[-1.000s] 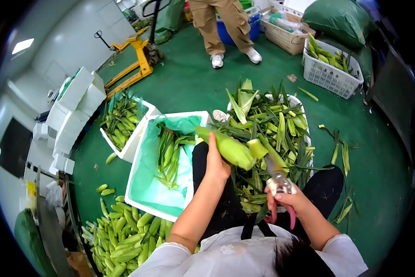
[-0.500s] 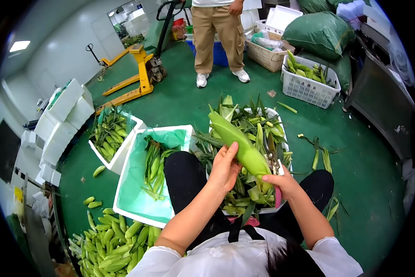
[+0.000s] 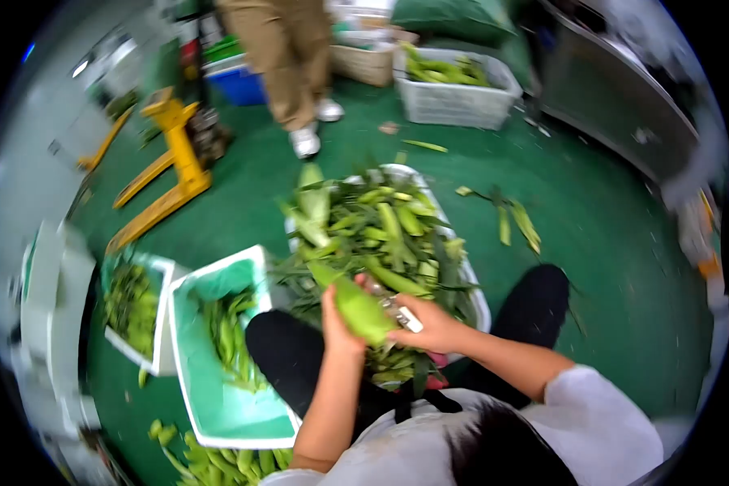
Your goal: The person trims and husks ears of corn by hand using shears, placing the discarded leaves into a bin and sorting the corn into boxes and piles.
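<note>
A green corn cob in its husk [image 3: 354, 306] lies slanted in front of me, with my left hand [image 3: 340, 324] wrapped round its left side. My right hand [image 3: 429, 324] is closed on the pruning shears [image 3: 401, 313], and its thumb and fingers touch the lower end of the cob. The blades of the shears are blurred. Beneath both hands stands a white basket [image 3: 471, 279] heaped with husks and leaves [image 3: 393, 227]. To the left, a white foam box with a green liner [image 3: 188, 381] holds several cobs [image 3: 230, 336].
A person in tan trousers [image 3: 279, 57] stands ahead. Beyond the foam box is another box of corn [image 3: 166, 312], with a yellow pallet jack [image 3: 178, 150] behind. Loose cobs [image 3: 222, 463] lie at lower left. A white crate of corn [image 3: 453, 101] stands ahead right, near a metal panel [image 3: 615, 97].
The view has swung right. The cob has been lowered and is closer to my body, with the right hand still at its lower end. The person ahead has changed stance.
</note>
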